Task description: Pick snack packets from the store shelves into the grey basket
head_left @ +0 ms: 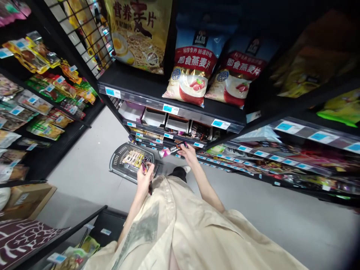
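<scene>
My right hand (188, 153) is closed on one end of a slim pink-and-black sachet (168, 151), held out in front of the lower shelves. My left hand (145, 175) grips dark sachets (144, 167) with purple on them; how many is unclear. Below and beside that hand, a black plastic basket (114, 167) rests on the floor. Gold-and-white slim packets (133, 158) lie together in it. Close above my right hand, a display box holding dark sachets (200, 131) sits on a shelf, beside white-lined display boxes (153, 117).
Bags of oatmeal (194, 71) stand on the shelf (135, 95) ahead, which juts out above the display boxes. Snack shelves (67, 138) line the left, with a cardboard box (30, 198) below. More low shelving (253, 152) runs right. Grey floor (92, 150) lies between.
</scene>
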Tool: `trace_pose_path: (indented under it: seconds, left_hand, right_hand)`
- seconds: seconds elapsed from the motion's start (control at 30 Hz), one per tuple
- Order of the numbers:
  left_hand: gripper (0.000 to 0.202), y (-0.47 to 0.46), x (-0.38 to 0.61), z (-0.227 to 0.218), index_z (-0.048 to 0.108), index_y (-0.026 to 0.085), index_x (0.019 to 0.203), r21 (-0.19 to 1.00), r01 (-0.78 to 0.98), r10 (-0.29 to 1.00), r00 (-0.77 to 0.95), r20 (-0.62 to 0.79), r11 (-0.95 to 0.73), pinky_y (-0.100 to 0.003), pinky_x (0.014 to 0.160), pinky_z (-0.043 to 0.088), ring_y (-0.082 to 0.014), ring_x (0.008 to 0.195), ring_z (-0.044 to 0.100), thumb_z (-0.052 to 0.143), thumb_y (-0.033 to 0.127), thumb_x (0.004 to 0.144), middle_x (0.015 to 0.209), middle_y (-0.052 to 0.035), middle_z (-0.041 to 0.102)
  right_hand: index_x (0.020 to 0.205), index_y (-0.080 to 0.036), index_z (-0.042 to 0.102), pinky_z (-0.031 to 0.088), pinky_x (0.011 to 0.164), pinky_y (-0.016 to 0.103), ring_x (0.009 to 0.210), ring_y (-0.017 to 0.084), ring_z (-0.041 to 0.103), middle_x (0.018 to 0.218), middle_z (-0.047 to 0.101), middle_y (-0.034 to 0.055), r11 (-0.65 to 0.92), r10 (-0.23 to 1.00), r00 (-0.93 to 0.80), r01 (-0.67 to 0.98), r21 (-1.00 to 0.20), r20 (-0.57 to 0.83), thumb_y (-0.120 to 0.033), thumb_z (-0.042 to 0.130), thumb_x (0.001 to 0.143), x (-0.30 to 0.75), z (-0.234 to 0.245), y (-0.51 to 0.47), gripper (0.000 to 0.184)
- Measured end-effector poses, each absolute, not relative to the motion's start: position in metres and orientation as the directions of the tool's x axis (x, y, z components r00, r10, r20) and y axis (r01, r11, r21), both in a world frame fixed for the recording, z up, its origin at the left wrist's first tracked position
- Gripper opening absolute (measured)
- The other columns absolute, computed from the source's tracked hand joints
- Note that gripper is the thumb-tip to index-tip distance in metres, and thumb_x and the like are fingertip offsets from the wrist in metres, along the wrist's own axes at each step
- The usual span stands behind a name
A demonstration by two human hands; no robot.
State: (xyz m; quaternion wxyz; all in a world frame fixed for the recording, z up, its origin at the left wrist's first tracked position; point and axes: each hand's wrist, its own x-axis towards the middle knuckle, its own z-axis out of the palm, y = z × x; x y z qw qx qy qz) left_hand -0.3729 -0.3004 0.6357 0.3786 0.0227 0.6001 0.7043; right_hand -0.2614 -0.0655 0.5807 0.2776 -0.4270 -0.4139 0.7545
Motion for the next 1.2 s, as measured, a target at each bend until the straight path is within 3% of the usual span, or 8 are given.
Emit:
trace_pose_path:
  seconds: [0.1,0.17,0.3,0.4,0.57,0.87,1.07,1.2]
  left_hand:
    - [0.052,-0.299,-0.375,0.635,0.058,0.019,0.088,0.872,-0.489,0.560,-0.723,-0.405,0.000,-0.016,0.040,0.021,-0.0029,0.040,0.028,0.088,0.057,0.070,0.053,0.0120,0.037]
    - [0.051,-0.301,-0.377,0.635,0.059,0.019,0.090,0.879,-0.478,0.576,-0.719,-0.390,-0.001,-0.016,0.040,0.023,-0.0037,0.041,0.030,0.087,0.057,0.072,0.053,0.0117,0.038]
    - [0.050,-0.305,-0.382,0.637,0.060,0.019,0.095,0.887,-0.462,0.582,-0.723,-0.372,-0.007,-0.018,0.042,0.025,-0.0051,0.042,0.033,0.086,0.056,0.074,0.054,0.0103,0.041]
    - [0.052,-0.309,-0.384,0.638,0.059,0.018,0.093,0.884,-0.468,0.531,-0.751,-0.392,-0.009,-0.018,0.042,0.025,-0.0053,0.043,0.033,0.088,0.056,0.072,0.053,0.0098,0.042]
    - [0.052,-0.317,-0.385,0.632,0.059,0.019,0.091,0.867,-0.496,0.440,-0.790,-0.426,-0.051,-0.017,0.042,0.025,-0.0048,0.043,0.032,0.089,0.054,0.069,0.052,0.0102,0.042]
    - [0.051,-0.321,-0.383,0.629,0.061,0.018,0.092,0.819,-0.565,0.352,-0.790,-0.502,-0.099,-0.017,0.041,0.025,-0.0039,0.043,0.033,0.092,0.048,0.065,0.055,0.0110,0.042]
    - [0.050,-0.319,-0.380,0.635,0.061,0.018,0.090,0.785,-0.597,0.300,-0.788,-0.537,-0.163,-0.016,0.042,0.027,-0.0035,0.045,0.035,0.093,0.045,0.064,0.058,0.0104,0.043]
    - [0.048,-0.313,-0.380,0.636,0.062,0.017,0.092,0.715,-0.645,0.291,-0.763,-0.578,-0.270,-0.015,0.042,0.027,-0.0023,0.047,0.034,0.095,0.037,0.064,0.064,0.0098,0.044]
  right_hand:
    - [0.091,-0.022,0.050,0.063,0.063,0.024,0.061,0.016,0.074,0.070,0.070,-0.0026,-0.366,0.927,-0.144,-0.136,-0.921,-0.347,-0.049,0.090,0.066,-0.270,0.558,-0.018,0.054]
    - [0.091,-0.022,0.048,0.063,0.065,0.025,0.062,0.016,0.074,0.070,0.068,-0.0022,-0.241,0.970,-0.057,-0.052,-0.969,-0.238,-0.052,0.081,0.075,-0.280,0.549,0.013,0.047]
    - [0.103,-0.015,0.059,0.062,0.075,0.031,0.074,0.020,0.076,0.082,0.075,0.0094,0.146,0.968,-0.245,0.368,-0.918,0.056,-0.046,0.056,0.094,-0.305,0.541,0.058,0.033]
    - [0.111,-0.011,0.068,0.058,0.095,0.034,0.098,0.023,0.076,0.107,0.078,0.0175,0.327,0.896,-0.429,0.468,-0.821,0.113,-0.033,0.049,0.096,-0.325,0.541,0.076,0.032]
    - [0.119,-0.015,0.074,0.041,0.118,0.042,0.128,0.028,0.063,0.129,0.073,0.0143,0.464,0.796,-0.604,0.559,-0.687,0.046,-0.020,0.043,0.097,-0.354,0.546,0.097,0.038]
    - [0.134,-0.020,0.069,0.042,0.114,0.032,0.134,0.025,0.057,0.144,0.066,0.0111,0.656,0.602,-0.757,0.650,-0.383,-0.253,-0.008,0.052,0.096,-0.418,0.527,0.103,0.044]
    - [0.142,-0.011,0.061,0.040,0.115,0.040,0.134,0.030,0.057,0.146,0.061,0.0220,0.687,0.605,-0.713,0.693,-0.220,-0.355,-0.019,0.052,0.101,-0.401,0.500,0.074,0.043]
    - [0.162,-0.014,0.037,0.019,0.126,0.051,0.156,0.031,0.029,0.169,0.032,0.0189,0.717,0.612,-0.725,0.677,-0.167,-0.316,-0.032,0.030,0.110,-0.375,0.488,0.051,0.056]
